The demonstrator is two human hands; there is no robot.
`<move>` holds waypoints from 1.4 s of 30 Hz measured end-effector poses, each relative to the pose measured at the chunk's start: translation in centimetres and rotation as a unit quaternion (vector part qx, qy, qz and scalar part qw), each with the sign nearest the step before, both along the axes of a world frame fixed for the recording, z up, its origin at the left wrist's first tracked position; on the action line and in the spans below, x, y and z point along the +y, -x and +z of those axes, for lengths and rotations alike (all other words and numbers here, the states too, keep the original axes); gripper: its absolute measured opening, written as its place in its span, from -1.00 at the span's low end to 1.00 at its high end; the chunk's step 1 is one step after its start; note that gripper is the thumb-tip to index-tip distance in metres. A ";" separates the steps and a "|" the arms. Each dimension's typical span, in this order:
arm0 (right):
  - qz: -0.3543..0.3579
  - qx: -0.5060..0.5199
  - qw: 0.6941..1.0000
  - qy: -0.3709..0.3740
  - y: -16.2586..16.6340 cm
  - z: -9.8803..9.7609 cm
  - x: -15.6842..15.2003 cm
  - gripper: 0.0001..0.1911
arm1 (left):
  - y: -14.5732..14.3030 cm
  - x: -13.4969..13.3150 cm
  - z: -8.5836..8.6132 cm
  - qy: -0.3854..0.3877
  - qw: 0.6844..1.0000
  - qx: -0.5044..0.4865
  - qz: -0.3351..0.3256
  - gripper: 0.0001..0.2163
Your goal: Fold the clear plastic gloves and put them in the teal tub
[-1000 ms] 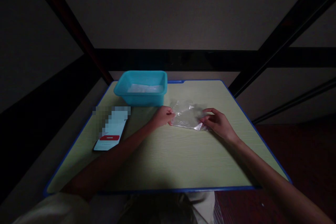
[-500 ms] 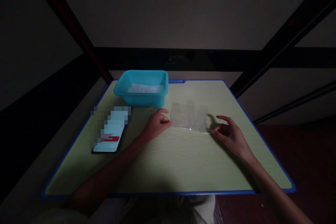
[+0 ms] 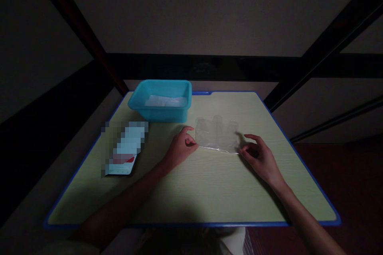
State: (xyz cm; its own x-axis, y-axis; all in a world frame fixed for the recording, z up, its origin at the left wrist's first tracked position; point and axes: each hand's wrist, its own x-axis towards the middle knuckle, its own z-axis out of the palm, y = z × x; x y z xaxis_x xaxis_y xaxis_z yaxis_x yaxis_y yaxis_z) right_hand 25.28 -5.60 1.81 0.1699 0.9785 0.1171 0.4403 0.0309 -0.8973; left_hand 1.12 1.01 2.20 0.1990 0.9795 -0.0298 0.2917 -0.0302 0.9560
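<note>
A clear disposable plastic glove (image 3: 217, 135) lies flat on the table, its finger parts pointing away from me and its cuff edge toward me. My left hand (image 3: 182, 145) pinches the near left corner of the cuff between thumb and fingertip. At the opposite corner, my right hand (image 3: 259, 157) is closed in a pinch on the cuff, its index finger raised and bent. Both wrists stay low over the tabletop.
A turquoise plastic basin (image 3: 166, 114) with whitish, thin plastic sheets (image 3: 164, 101) inside stands at the back left. Nearer me lies a lit phone (image 3: 127, 149), partly pixelated. The pale wood-look table (image 3: 191, 195) has a blue rim; a wall rises behind it.
My right hand has shifted slightly left with the cuff corner, and my left hand slightly toward me. The glove stays flat between them; the view has moved a little.
</note>
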 end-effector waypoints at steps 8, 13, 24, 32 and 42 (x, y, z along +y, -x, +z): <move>0.005 -0.028 1.000 0.002 0.2 0.1 0.0 -0.56 | -0.6 -0.1 -0.5 -0.004 0.999 0.032 0.018 -0.57; 0.003 -0.088 0.996 -0.002 0.3 0.4 -0.1 -0.61 | -0.6 -0.2 -0.8 -0.020 0.998 0.051 0.003 -0.60; 0.012 -0.214 0.977 -0.014 0.7 0.4 0.0 -0.62 | -0.6 -0.2 -1.8 -0.065 0.995 0.082 0.005 -0.53; 0.014 -0.261 0.965 -0.034 0.8 0.3 -0.2 -0.64 | -0.7 -0.5 -1.5 -0.098 0.987 0.130 -0.002 -0.51; -0.025 -0.289 0.950 -0.116 1.0 0.6 -1.2 -0.70 | -0.7 -1.0 -1.1 -0.191 0.968 0.160 0.031 -0.63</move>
